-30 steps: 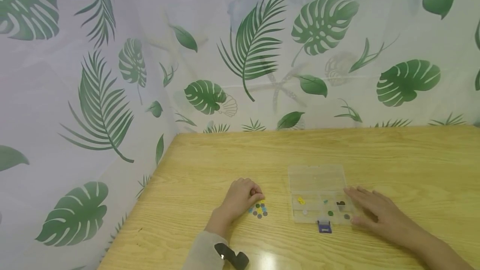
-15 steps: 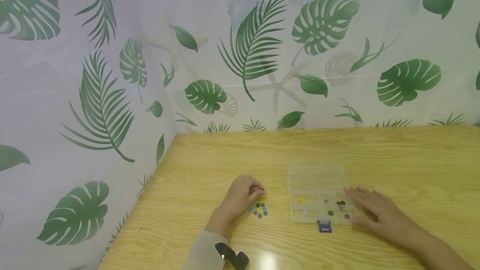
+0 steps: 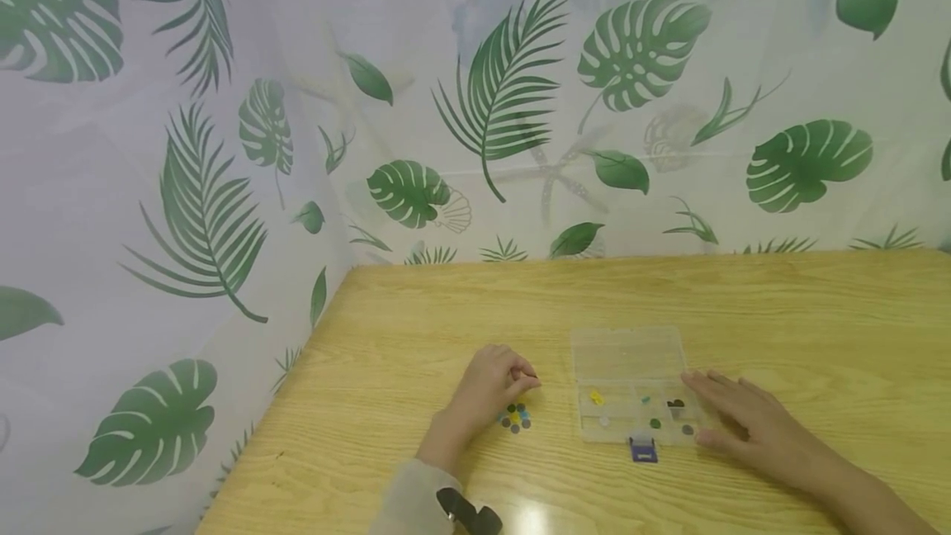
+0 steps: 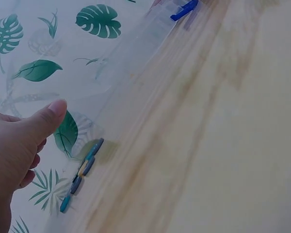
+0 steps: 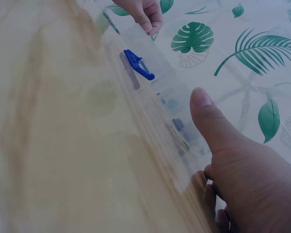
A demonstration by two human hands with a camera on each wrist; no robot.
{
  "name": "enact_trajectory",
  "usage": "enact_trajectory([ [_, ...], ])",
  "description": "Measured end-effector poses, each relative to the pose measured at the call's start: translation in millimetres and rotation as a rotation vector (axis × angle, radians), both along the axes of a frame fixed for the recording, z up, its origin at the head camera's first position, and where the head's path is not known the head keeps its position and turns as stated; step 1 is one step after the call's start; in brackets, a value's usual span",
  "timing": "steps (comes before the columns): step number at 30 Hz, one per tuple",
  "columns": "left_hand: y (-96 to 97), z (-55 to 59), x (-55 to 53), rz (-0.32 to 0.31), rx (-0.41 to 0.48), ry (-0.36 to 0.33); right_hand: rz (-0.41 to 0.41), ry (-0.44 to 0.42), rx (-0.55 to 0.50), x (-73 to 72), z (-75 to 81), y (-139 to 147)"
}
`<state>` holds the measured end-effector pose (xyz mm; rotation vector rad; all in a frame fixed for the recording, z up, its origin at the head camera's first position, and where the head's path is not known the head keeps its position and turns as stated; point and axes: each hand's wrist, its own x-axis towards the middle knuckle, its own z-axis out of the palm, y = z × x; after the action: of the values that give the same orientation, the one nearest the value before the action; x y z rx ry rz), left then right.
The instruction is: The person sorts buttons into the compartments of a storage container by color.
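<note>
My left hand (image 3: 494,382) is just above and beside a cluster of small flat discs (image 3: 516,417) in blue, grey, green and yellow. Its thumb and fingertips are pinched together on a small disc, mostly hidden by the fingers. In the right wrist view this left hand (image 5: 144,12) shows its pinch beyond the box. A clear plastic compartment box (image 3: 627,432) lies with its lid open, with a few yellow, green, dark and white pieces inside. My right hand (image 3: 750,419) rests at the box's right side, fingers extended and thumb at the front corner.
The box's purple-blue latch (image 3: 643,450) points toward me at the front. Its clear lid (image 3: 627,353) lies folded back on the wooden table (image 3: 446,295). Leaf-patterned cloth (image 3: 520,213) hangs along the back and left of the table.
My left hand has lifted from the cluster and shifted slightly right, toward the box. The yellow disc by its fingertips no longer shows on the table. The right hand stays put.
</note>
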<state>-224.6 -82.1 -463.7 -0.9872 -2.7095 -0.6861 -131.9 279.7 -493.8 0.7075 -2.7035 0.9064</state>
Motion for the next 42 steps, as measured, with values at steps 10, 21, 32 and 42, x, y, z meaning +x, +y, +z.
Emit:
enact_trajectory([
  [10, 25.6, 2.5, 2.6, -0.057, -0.013, 0.095, -0.004, 0.010, 0.001, 1.4, -0.5, 1],
  [21, 64.6, 3.5, 5.2, -0.135, -0.034, 0.197, -0.007, 0.026, 0.011, 1.0, 1.6, 0],
  [32, 105.4, 4.9, 11.2, -0.235, -0.095, 0.333, -0.017, 0.018, 0.014, 1.8, 2.7, 2],
  [42, 140.4, 12.5, 19.3, -0.212, -0.222, 0.251, -0.017, 0.028, 0.019, 0.3, 0.9, -1],
])
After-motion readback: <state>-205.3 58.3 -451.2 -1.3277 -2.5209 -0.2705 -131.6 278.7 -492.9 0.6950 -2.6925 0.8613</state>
